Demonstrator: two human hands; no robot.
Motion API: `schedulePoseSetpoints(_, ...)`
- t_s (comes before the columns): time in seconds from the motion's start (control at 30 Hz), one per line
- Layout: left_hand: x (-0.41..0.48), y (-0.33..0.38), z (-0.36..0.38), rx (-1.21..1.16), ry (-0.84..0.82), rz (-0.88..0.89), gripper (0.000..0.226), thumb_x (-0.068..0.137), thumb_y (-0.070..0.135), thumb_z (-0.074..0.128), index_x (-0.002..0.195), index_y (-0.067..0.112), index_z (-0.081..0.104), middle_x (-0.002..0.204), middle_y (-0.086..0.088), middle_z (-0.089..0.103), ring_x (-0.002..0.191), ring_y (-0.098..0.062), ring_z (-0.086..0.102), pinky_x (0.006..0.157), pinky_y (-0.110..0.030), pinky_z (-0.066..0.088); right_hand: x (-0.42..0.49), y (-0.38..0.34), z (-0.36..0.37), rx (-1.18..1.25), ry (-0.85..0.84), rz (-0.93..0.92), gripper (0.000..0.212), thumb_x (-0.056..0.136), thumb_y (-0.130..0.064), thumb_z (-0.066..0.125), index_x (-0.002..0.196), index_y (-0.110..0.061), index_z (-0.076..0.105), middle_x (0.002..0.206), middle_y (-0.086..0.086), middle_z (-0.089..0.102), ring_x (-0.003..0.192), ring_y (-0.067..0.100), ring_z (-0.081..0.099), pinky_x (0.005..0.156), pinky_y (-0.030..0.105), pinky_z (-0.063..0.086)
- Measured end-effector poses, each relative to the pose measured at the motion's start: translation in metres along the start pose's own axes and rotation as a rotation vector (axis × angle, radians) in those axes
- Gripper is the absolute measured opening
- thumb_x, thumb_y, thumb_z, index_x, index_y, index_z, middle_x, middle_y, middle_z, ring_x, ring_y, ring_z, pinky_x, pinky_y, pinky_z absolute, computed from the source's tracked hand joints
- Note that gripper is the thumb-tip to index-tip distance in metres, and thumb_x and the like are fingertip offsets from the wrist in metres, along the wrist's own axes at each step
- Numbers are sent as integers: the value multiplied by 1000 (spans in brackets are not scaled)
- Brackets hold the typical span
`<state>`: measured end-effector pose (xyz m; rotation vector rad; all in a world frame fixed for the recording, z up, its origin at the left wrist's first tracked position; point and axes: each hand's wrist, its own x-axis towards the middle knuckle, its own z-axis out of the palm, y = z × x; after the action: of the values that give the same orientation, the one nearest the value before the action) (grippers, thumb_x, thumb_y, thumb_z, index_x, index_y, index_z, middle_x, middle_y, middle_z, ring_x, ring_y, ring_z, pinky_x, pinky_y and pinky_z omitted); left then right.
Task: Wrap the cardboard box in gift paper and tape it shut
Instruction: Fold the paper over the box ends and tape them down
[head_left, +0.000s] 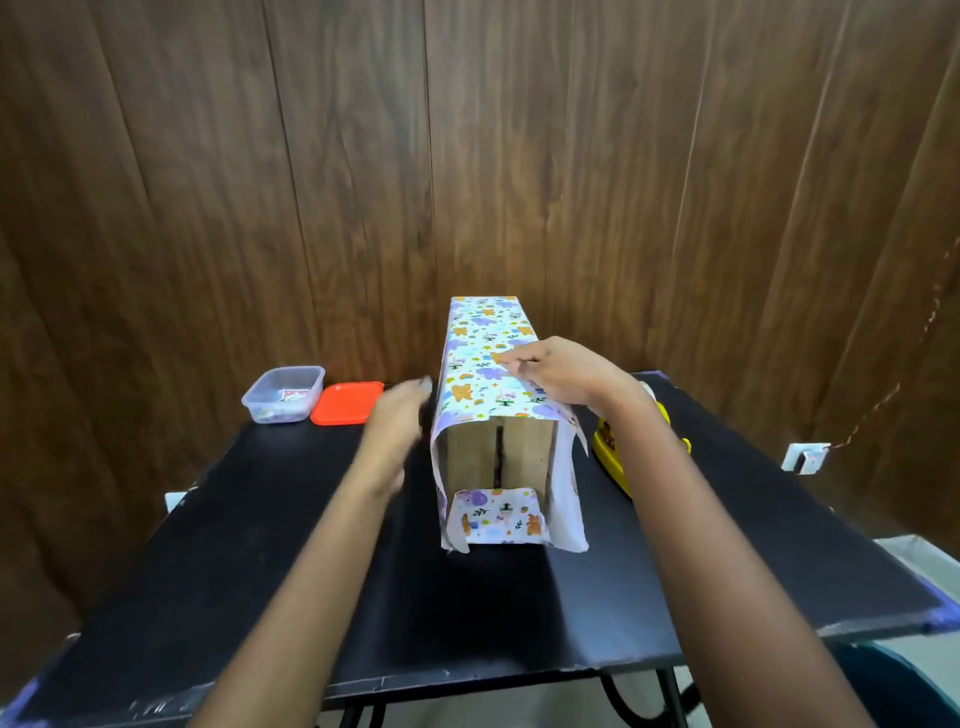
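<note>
The box (500, 457) stands mid-table (291, 519), the paper (480, 358) loose at its near end, the right hand (553, 371) pressing straight fingers (506, 358) on top and the blurred left hand (397, 421) open alongside, so folding and taping those flaps likely comes next.

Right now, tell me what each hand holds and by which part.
The right hand presses curled fingers on the gift paper atop the box, toward its near end; a grip cannot be told. The blurred left hand holds nothing.
</note>
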<state>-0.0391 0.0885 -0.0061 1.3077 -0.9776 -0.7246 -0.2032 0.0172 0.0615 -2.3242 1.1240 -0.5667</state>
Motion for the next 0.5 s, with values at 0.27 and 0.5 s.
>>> schedulePoseSetpoints(0.27, 40, 34, -4, 774, -551, 255, 47, 101, 32, 37, 146, 23, 29, 151, 17, 20, 140, 0, 10, 115, -23, 13, 15, 12, 5, -295, -151, -33, 52, 96, -58, 23, 146, -42, 24, 158, -14, 14, 147, 16, 6, 115, 54, 4)
schedulePoseSetpoints(0.5, 36, 35, 1, 927, -537, 305, 51, 102, 38, 29, 150, 21, 21, 157, 9, 13, 145, -8, 0, 118, -44, 3, 12, 10, -3, -214, -243, -56, 57, 96, -55, 29, 149, -34, 22, 159, -9, 9, 147, 14, 0, 117, 36, 14)
